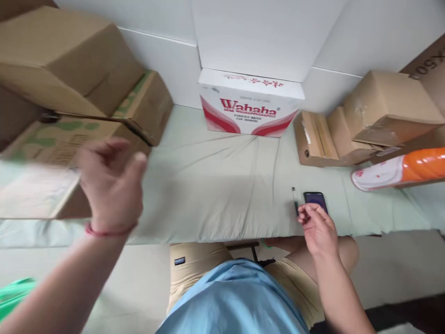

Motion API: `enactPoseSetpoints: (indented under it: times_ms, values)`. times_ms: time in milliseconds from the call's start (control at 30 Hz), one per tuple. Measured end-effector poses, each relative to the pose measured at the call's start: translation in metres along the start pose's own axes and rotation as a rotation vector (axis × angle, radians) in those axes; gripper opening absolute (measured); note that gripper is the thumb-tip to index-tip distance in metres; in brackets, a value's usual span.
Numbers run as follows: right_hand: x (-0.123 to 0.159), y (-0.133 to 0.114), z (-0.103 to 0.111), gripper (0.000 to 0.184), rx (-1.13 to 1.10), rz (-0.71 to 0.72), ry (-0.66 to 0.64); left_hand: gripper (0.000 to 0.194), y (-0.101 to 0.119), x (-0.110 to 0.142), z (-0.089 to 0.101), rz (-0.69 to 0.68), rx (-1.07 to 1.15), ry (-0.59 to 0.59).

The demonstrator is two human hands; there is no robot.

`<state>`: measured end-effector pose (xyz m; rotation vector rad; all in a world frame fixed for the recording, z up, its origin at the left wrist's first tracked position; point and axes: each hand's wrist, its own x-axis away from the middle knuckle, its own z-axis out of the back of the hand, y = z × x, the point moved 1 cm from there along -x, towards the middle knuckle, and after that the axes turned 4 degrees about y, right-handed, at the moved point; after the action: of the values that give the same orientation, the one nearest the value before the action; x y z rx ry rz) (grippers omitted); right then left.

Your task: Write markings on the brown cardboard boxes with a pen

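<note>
My left hand [113, 183] is raised at the left, above the edge of a cardboard carton with green print [93, 124]. It is a little blurred; the thumb stands apart from the bent fingers, and nothing shows between them. A red cord [109, 232] circles that wrist. At the right, my right hand [318, 227] is over the table's front edge, fingers curled in against the thumb. Whatever they may hold is hidden. Just behind it lies a dark smartphone [314, 198], its lower end covered by the hand. A slim dark pen [295, 197] lies left of the phone.
A pale green cloth [222, 185] covers the table. A white and red Wahaha water carton [250, 109] stands against the wall. Brown boxes [86, 55] are stacked at left, more boxes [385, 102] at right. An orange and white cylinder [410, 169] lies beside the right-hand boxes.
</note>
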<state>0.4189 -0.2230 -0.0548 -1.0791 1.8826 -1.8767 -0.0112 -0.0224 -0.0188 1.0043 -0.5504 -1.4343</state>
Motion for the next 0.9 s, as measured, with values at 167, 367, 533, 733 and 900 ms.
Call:
enactPoseSetpoints:
  times_ms: [167,367,533,733,900]
  values:
    - [-0.063,-0.065,0.030,0.028,0.326,0.401,0.200,0.029,-0.038,0.104,-0.072,-0.158,-0.201,0.079]
    - [-0.148,-0.176,0.038,0.078,1.112,0.900,0.557,0.023,-0.054,0.106,-0.091,-0.307,-0.324,-0.138]
    - [-0.181,-0.201,0.004,0.136,1.660,0.989,0.353,0.020,-0.052,0.099,-0.090,-0.277,-0.324,-0.127]
    - [-0.206,-0.223,-0.009,0.116,1.470,0.871,0.609,0.016,-0.053,0.101,-0.090,-0.257,-0.278,-0.095]
    - [-0.258,-0.273,0.027,0.127,1.501,0.676,0.756,0.017,-0.050,0.101,-0.090,-0.238,-0.285,-0.079]
